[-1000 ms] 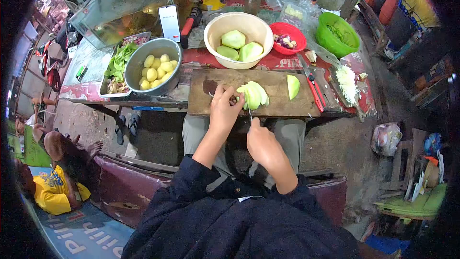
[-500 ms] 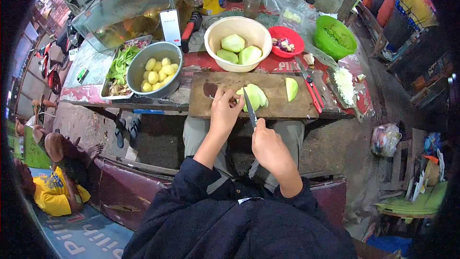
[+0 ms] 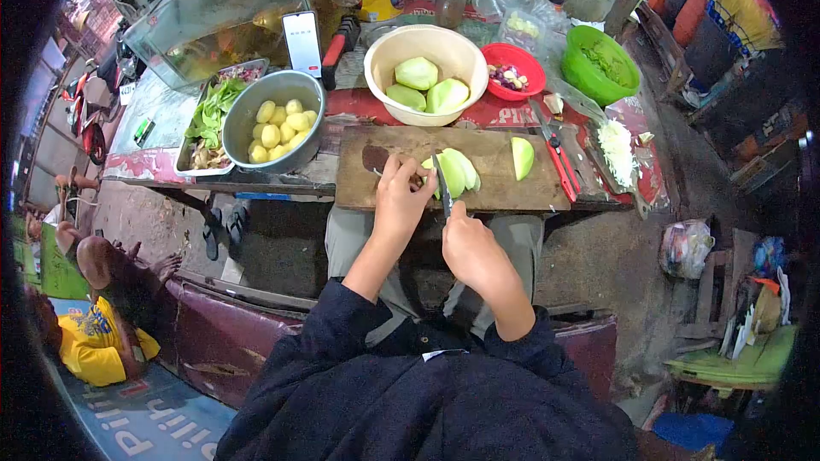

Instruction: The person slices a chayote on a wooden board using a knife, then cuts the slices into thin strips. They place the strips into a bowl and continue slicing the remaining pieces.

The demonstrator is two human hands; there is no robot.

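Observation:
On the wooden cutting board (image 3: 504, 192), my left hand (image 3: 401, 196) has its fingers curled against the left end of a peeled pale green chayote piece (image 3: 458, 169), which is cut into slices. My right hand (image 3: 475, 249) is closed round the handle of a kitchen knife (image 3: 444, 183). Its blade points away from me and stands at the chayote, just right of my left fingertips. Part of the chayote is hidden behind my left fingers and the blade. Farther right on the board lies a chayote wedge (image 3: 522, 158).
Behind the board stands a cream bowl (image 3: 376, 77) with peeled chayotes. A metal pot (image 3: 248, 158) of peeled potatoes is left. At right are a red bowl (image 3: 523, 92), a green basket (image 3: 619, 90), a red-handled knife (image 3: 561, 166) and shredded white vegetable (image 3: 615, 152). A person (image 3: 107, 341) sits at left.
My right hand and the knife have shifted slightly left, and the blade now stands more upright against the chayote. My left hand stays in nearly the same place.

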